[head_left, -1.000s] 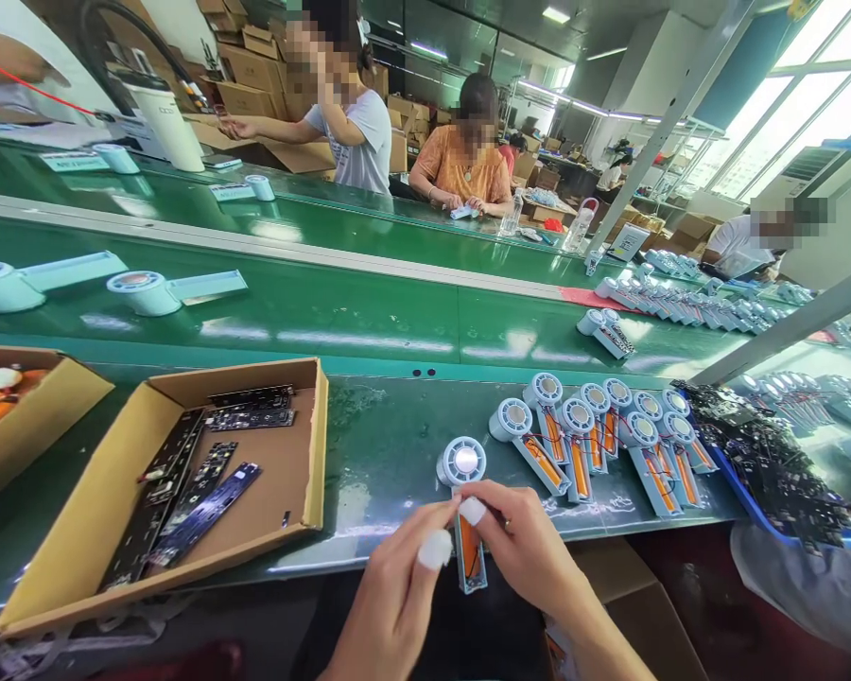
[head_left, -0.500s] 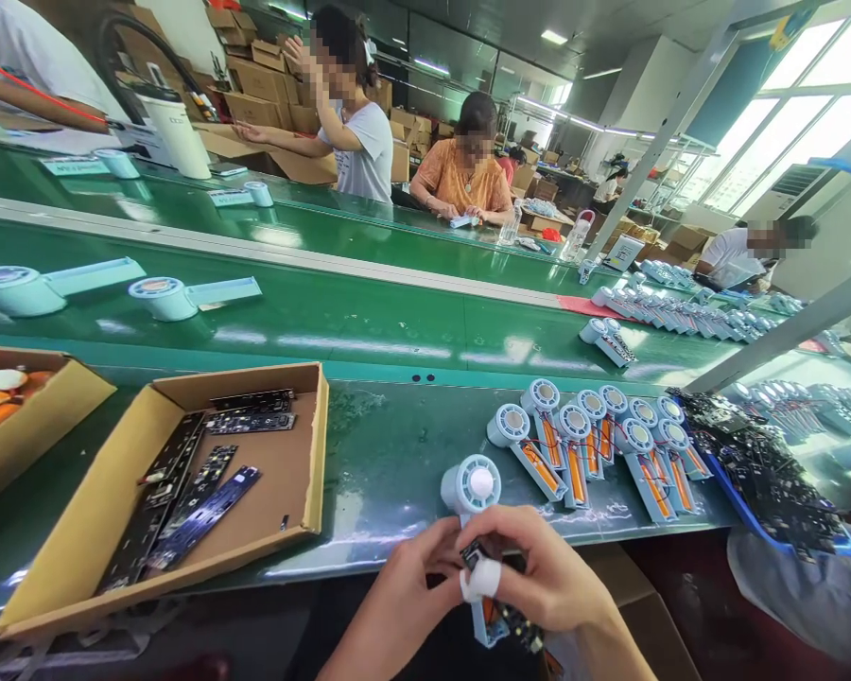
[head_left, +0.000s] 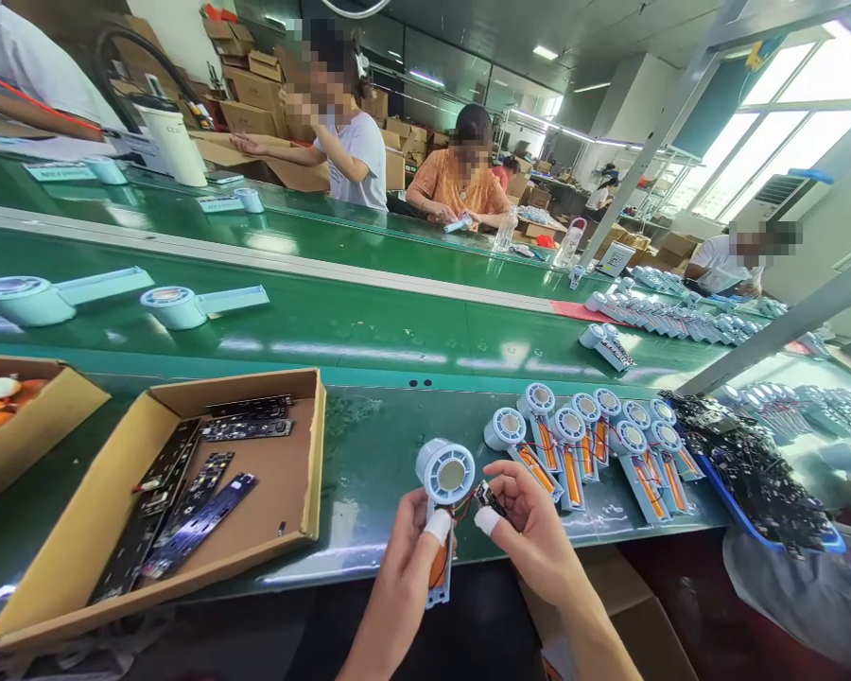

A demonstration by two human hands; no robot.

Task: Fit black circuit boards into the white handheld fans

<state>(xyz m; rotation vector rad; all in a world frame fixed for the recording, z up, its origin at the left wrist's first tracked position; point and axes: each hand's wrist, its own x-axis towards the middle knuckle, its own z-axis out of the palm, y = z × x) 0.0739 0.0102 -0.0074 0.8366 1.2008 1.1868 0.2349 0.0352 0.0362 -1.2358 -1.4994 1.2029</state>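
Note:
My left hand point(head_left: 408, 558) grips a light-blue handheld fan body point(head_left: 445, 473) by its handle, round head up, orange battery showing in the open handle. My right hand point(head_left: 521, 515) pinches a small black circuit board point(head_left: 488, 497) joined to the fan by thin red wires. White finger cots cover my left thumb and a right fingertip. Both hands hover over the near edge of the green workbench point(head_left: 375, 454).
A row of several open fan bodies point(head_left: 588, 440) lies to the right, beside a blue tray of black circuit boards point(head_left: 758, 463). A cardboard box with black boards point(head_left: 184, 492) sits at left. Two fans point(head_left: 177, 305) ride the conveyor. Other people work across the line.
The fan has been lifted and turned upright in my left hand. My right hand has pulled the small circuit board out to the right of the fan's head.

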